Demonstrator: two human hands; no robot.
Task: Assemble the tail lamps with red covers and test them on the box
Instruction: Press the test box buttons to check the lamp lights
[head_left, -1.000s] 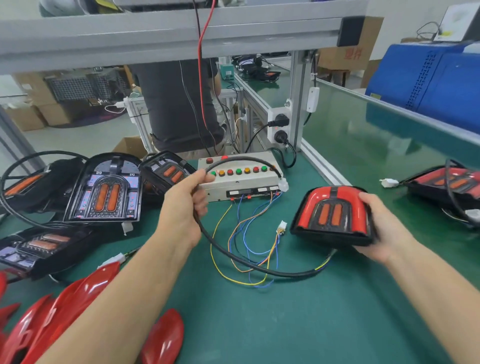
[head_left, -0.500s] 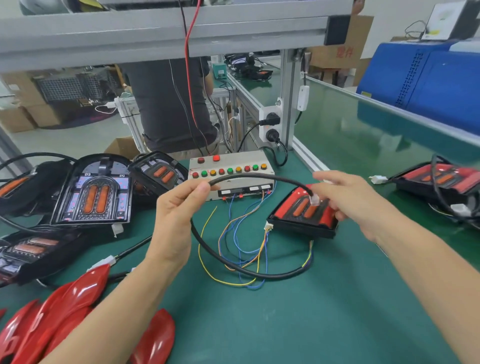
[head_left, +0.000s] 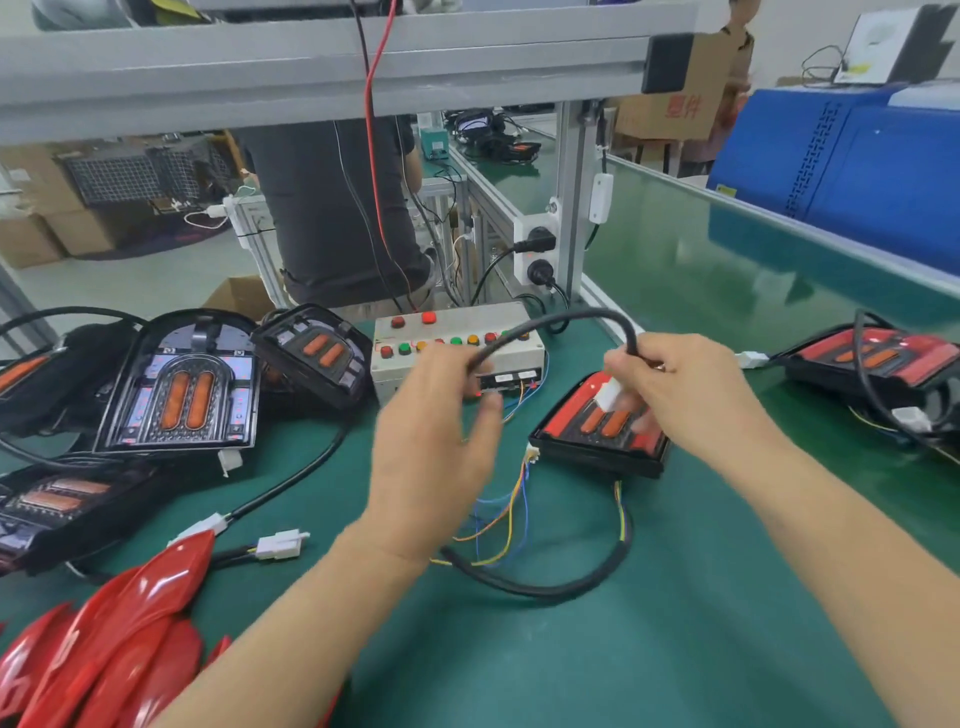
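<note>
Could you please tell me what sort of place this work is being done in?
Most likely a factory assembly line for vehicle tail lamps: a green-matted workbench under an aluminium frame, a push-button test box, and batches of uncovered lamp units and loose red covers.

Both hands (head_left: 434, 441) (head_left: 685, 395) raised, fingers curled

Bright even light, blurred hands
</note>
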